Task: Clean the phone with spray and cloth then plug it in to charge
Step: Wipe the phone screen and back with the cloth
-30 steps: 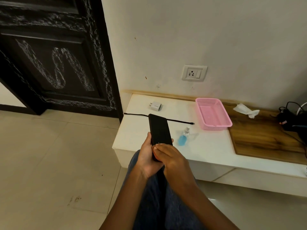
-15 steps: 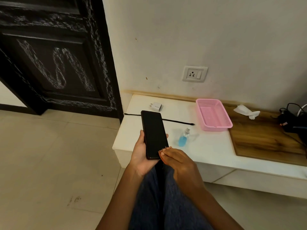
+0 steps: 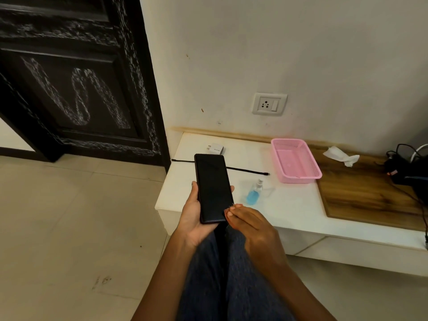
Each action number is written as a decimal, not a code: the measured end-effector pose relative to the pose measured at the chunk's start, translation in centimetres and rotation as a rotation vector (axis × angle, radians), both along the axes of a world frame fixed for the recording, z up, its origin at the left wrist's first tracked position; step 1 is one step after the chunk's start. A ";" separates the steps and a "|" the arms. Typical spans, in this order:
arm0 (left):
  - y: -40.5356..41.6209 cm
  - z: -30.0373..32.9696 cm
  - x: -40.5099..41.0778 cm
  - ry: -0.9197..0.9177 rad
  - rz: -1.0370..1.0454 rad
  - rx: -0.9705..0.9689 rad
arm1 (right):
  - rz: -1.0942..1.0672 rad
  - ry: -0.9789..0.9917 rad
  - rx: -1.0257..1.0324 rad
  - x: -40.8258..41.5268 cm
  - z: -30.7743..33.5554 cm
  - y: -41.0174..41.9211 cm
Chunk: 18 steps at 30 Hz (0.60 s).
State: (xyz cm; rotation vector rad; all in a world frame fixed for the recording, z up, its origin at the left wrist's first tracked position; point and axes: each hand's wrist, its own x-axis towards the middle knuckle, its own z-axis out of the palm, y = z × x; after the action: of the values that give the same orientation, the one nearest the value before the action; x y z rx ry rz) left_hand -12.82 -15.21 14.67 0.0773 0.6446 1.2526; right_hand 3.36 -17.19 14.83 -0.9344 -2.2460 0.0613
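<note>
My left hand (image 3: pixel 193 217) holds a black phone (image 3: pixel 213 187), dark screen up, above the left edge of the low white shelf (image 3: pixel 289 212). My right hand (image 3: pixel 252 225) touches the phone's lower right corner with its fingertips held together. A small spray bottle of blue liquid (image 3: pixel 253 193) lies on the shelf just right of the phone. Behind the phone lie a black cable (image 3: pixel 245 169) and a white charger plug (image 3: pixel 215 148). A crumpled white cloth (image 3: pixel 341 155) rests on the wooden board at the back right. A wall socket (image 3: pixel 269 104) sits above the shelf.
An empty pink basket (image 3: pixel 295 161) stands between the bottle and the wooden board (image 3: pixel 370 195). Black devices with cables (image 3: pixel 407 172) crowd the far right. A dark door (image 3: pixel 76 84) stands at the left, with tiled floor (image 3: pixel 69 216) below. My legs in dark trousers are under my hands.
The phone has been turned over from its back to its screen side and shifted left in my left hand. My right hand slid off it to its lower right corner.
</note>
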 end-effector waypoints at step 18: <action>0.0 -0.5 0.3 -0.029 -0.008 0.021 | -0.010 0.025 0.057 0.0 0.0 -0.2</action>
State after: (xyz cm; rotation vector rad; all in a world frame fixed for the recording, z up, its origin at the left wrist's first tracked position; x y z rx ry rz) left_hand -12.54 -15.16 14.17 0.0791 0.6053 1.2509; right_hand 3.40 -17.42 14.82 -0.9092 -2.2084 0.0047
